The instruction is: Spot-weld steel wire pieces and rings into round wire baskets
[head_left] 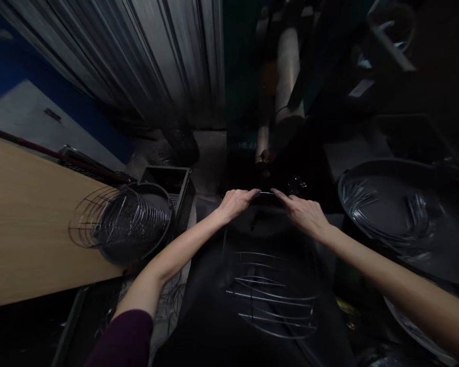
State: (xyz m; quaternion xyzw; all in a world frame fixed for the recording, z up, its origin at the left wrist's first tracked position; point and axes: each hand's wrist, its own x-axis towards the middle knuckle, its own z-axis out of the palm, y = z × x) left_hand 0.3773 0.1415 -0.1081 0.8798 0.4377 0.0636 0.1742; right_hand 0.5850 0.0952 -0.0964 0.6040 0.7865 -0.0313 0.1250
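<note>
Head view: left hand (237, 201) and right hand (308, 212) pinch a thin wire (266, 192) spanning the gap between them; probably light, stiff and smooth, it suits fingertip holds on both sides.

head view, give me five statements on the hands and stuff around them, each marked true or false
1. The left hand and right hand both touch a wire. True.
2. The left hand wears a glove. False: it is bare.
3. A purple sleeve shows on the left arm. True.
4. The hands are clasped together. False: they are apart.
5. The basin at right holds metal pieces. True.
</note>
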